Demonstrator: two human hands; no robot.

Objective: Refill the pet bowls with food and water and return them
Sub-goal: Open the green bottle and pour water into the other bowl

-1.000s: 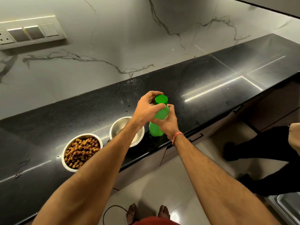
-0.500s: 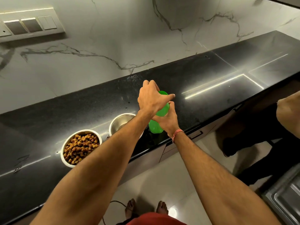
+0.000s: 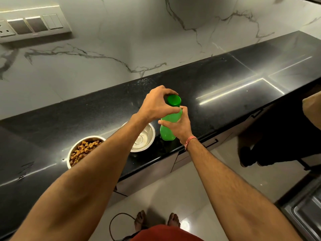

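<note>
A long black polished desk [image 3: 217, 94] ran beneath a white marble-veined wall [image 3: 121, 40], its glossy top catching bright strips of light, and a panel of switches and sockets [image 3: 33, 26] was set into the wall at the upper left. Below the desk's front edge lay pale floor tiles [image 3: 182, 188], where the person's bare feet [image 3: 156, 221] stood beside a loop of dark cable [image 3: 118, 223]. Near the desk's front edge stood a steel bowl filled with brown kibble [image 3: 81, 150], partly hidden by the left forearm, and just right of it a second steel bowl [image 3: 144, 138], shiny inside; whether it held water could not be told. Just beside that bowl the green bottle [image 3: 169, 126] stood upright on the desk. The right hand [image 3: 178, 126] was wrapped around the bottle's middle, a red thread at its wrist, while the left hand [image 3: 156, 105] curled its fingers round the green cap [image 3: 173, 100] from above. At the right edge, another person's dark-clad legs [image 3: 278, 145] stood on the floor, and a steel surface [image 3: 305, 211] showed at the lower right corner.
</note>
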